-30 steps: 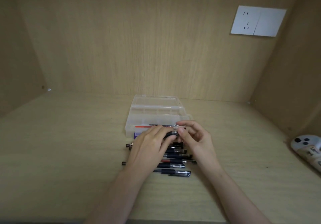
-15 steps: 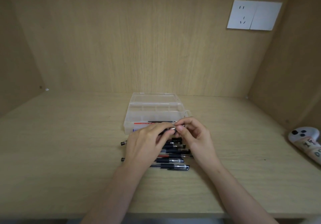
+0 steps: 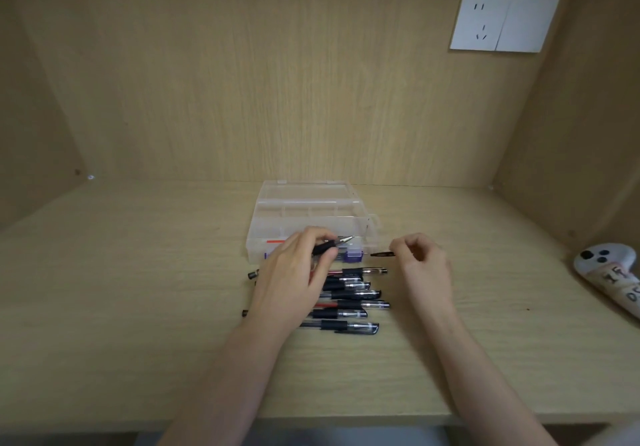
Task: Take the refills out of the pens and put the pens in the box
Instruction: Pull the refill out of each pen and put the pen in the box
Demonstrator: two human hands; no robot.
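Apart now, where half a second ago they met over one pen: my left grip (image 3: 291,277) curls round the pen (image 3: 324,247), its metal tip bared over the near edge of the clear box (image 3: 362,224), while my right grip (image 3: 420,262) pinches a small black piece (image 3: 382,254), cap or nose cone, I cannot tell. Step in hand, by my reckoning: opening this pen to free its refill. Next calls for setting the piece down and drawing the refill straight out. Other pens (image 3: 349,304) lie in a row on the counter (image 3: 138,289) before the box. No brand reads; marks on the white object (image 3: 604,262) at right are too blurred.
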